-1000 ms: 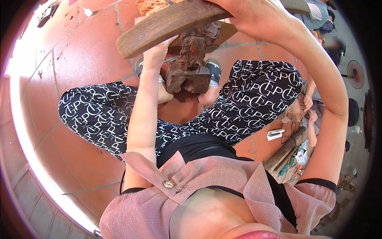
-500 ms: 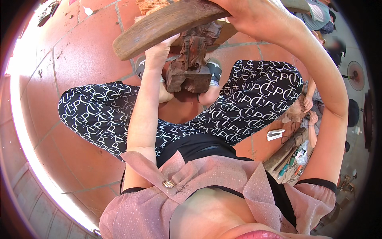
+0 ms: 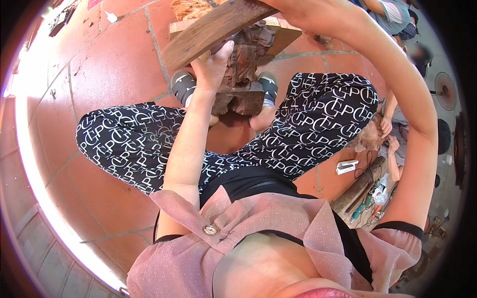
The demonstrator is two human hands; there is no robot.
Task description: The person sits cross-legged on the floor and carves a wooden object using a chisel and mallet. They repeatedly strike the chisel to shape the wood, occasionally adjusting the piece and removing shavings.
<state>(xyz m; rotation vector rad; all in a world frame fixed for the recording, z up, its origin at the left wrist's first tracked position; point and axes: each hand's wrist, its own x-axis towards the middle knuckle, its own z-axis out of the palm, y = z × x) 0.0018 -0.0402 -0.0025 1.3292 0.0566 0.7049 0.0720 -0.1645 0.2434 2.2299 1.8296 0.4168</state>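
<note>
My right hand [image 3: 289, 11], partly cut off by the upper edge, grips a long, flat, worn wooden club [image 3: 213, 31]. The club slants down to the left, above my left hand [image 3: 212, 64]. That hand is closed beside a dark brown wood carving [image 3: 243, 62], its thumb pointing up along it. The club covers part of the fingers, so what they hold cannot be made out. The carving stands between my feet, its notched block base [image 3: 238, 102] towards me. Its top lies partly behind the club.
A lighter board [image 3: 283, 37] and an orange-brown carved wood piece [image 3: 191, 9] lie beyond the carving. My sandalled feet [image 3: 268, 89] flank it. At right are a small white box [image 3: 347, 167], a plank [image 3: 343, 198] with tools, a co-worker's hands [image 3: 386, 130] and a fan [image 3: 443, 91].
The club has shifted right, its left end now nearer the carving. My left hand has moved right, with the thumb now raised against the carving.
</note>
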